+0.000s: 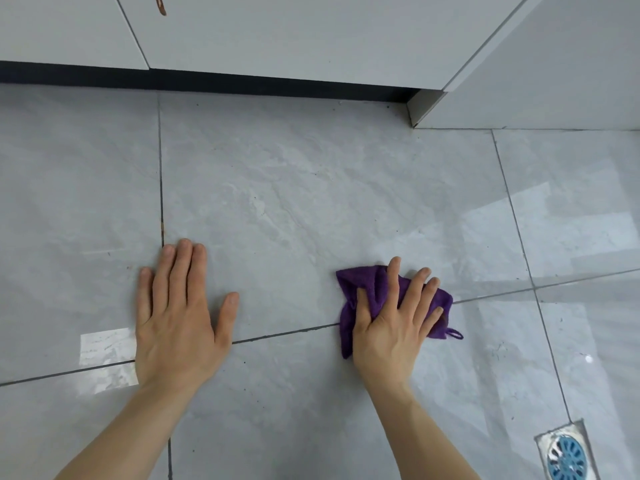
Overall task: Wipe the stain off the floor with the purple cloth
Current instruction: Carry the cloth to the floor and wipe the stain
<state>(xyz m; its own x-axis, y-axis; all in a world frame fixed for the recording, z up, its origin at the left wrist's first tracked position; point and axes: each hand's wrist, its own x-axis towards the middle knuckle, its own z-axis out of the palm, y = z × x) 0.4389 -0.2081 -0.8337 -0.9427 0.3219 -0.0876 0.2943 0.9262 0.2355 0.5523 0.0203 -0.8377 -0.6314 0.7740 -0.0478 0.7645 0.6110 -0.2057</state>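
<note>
Nearest the camera, in the bottom right corner, a square metal floor drain (pixel 568 452) with a blue round grate sits in the grey tiled floor (pixel 294 202). Farther from the camera than the drain and to its left, the right hand (pixel 391 327) lies palm down on the purple cloth (pixel 372 289), fingers spread and pressing it flat against the tile rather than gripping it. The cloth is bunched, and it lies over a grout line that runs leftward from above the drain; a small hanging loop (pixel 455 334) sticks out on its drain side. Well to the left of the drain, apart from the cloth, the left hand (pixel 176 313) rests flat on the bare floor, open, fingers together and thumb out, holding nothing. Beyond both hands, far from the drain, pale streaks mark the tile, though which is the stain I cannot tell. Farthest of all, white cabinet fronts (pixel 277 32) stand above a dark kickboard (pixel 207 79).
</note>
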